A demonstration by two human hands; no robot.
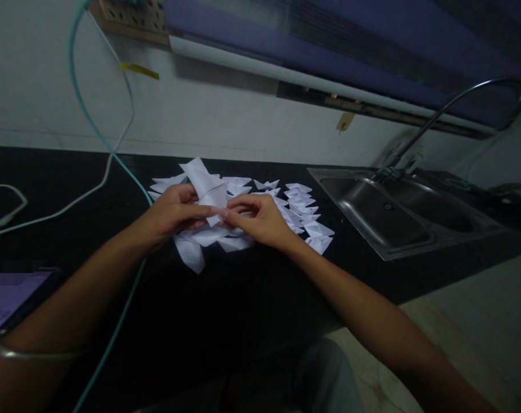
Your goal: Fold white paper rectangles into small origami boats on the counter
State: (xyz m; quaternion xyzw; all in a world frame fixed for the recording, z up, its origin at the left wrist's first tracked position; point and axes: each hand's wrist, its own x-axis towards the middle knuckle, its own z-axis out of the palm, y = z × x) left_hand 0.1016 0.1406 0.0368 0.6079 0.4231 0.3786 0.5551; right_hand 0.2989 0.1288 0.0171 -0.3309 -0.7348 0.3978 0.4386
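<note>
Between my two hands is a folded piece of white paper (209, 191), held up above the counter with one flap pointing to the upper left. My left hand (174, 212) grips its left side, thumb across the front. My right hand (258, 217) pinches the lower right edge between thumb and forefinger. Under and behind the hands lie several folded white paper pieces (301, 201), some lined up in overlapping rows. A loose folded piece (190, 254) rests nearest me on the left. My hands hide part of the pile.
The pieces lie on a black countertop (252, 287). On the right is a steel double sink (372, 212) with a curved faucet (441, 109). A teal cable (127, 166) crosses my left forearm; a white cable (66, 212) runs left. A lit screen (15, 298) sits at the lower left.
</note>
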